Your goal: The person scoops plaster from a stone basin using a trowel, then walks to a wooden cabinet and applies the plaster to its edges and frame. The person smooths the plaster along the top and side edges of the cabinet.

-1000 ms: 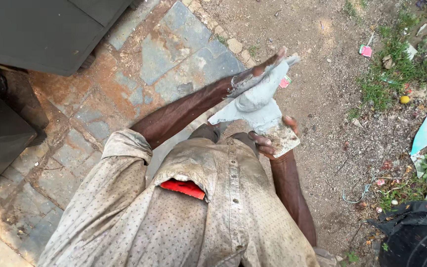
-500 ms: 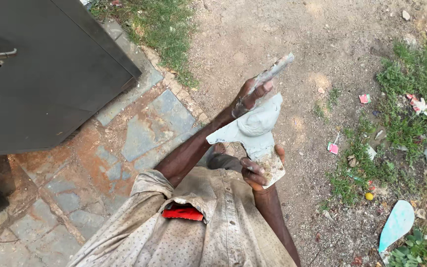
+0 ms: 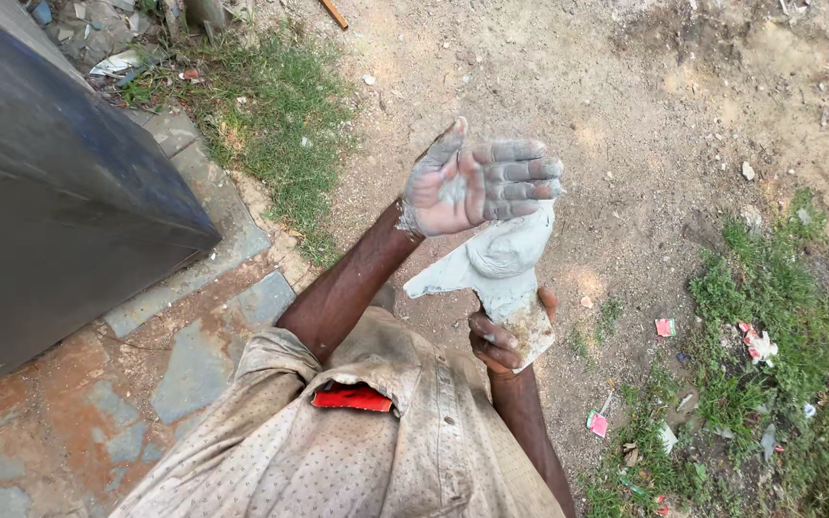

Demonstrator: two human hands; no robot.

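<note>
My left hand [image 3: 480, 182] is raised with the palm turned up and the fingers stretched out. It is coated in grey cement and holds nothing. Just below it is a lump of wet grey mortar [image 3: 499, 257], and the fingertips are close above the lump's top. The mortar rests on a flat, cement-crusted trowel blade [image 3: 532, 334]. My right hand [image 3: 493, 343] grips that blade from underneath, close to my chest. A red item [image 3: 352, 396] shows in the pocket of my speckled beige shirt.
A dark metal box [image 3: 59, 211] stands at the left on stone paving [image 3: 194, 355]. Bare dirt [image 3: 626, 125] lies ahead. Grass patches with scattered litter [image 3: 750, 341] are on the right, and more grass [image 3: 271, 105] grows beside the box.
My left hand was curled over the top of the mortar with a thin grey piece sticking out; now it is flat and palm up. The view has swung further forward.
</note>
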